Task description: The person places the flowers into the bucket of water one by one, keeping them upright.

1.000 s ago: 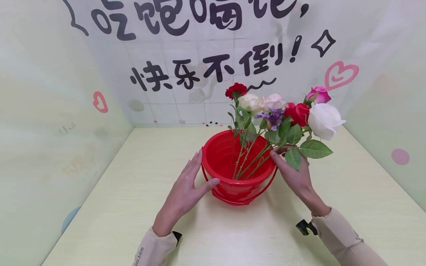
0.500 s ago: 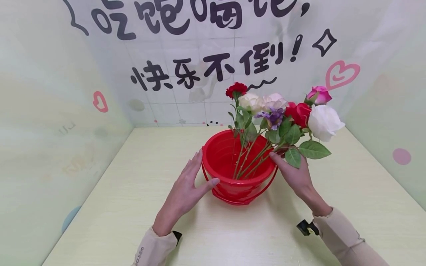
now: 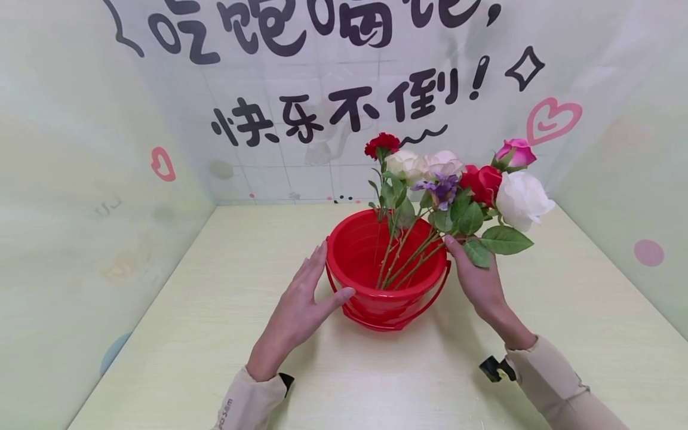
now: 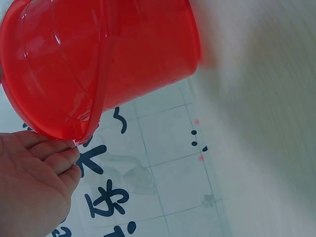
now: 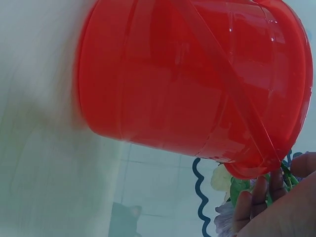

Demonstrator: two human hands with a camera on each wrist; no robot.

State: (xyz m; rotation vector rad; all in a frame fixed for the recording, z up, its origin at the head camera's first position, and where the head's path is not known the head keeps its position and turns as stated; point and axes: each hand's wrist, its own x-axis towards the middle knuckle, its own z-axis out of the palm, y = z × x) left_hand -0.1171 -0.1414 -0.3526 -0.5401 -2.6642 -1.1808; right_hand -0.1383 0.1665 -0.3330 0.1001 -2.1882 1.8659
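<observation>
A red plastic bucket [image 3: 371, 310] stands upright on the table, its handle hanging down the front. Several flowers lean to the right in it, stems inside: a red carnation [image 3: 382, 145], a purple flower [image 3: 442, 190], a red rose [image 3: 482, 184], a white rose [image 3: 522, 200] and a pink rosebud [image 3: 517, 153] among them. My left hand [image 3: 292, 309] rests extended fingers against the bucket's left rim, thumb at the front. At the right rim, my right hand [image 3: 478, 280] is among stems and leaves [image 5: 239, 190], thumb and fingers apart; leaves partly hide its fingers in the head view.
The pale wooden table [image 3: 204, 334] surrounds the bucket. A white printed sheet [image 3: 301, 173] with black characters forms the back wall, with more sheeting at both sides. Cream flowers [image 3: 405, 166] lean near the back wall.
My right thumb has shifted slightly up and right, away from the bucket's rim. The white rose and its leaf have moved a little left and the handle slightly right. My left hand stays put.
</observation>
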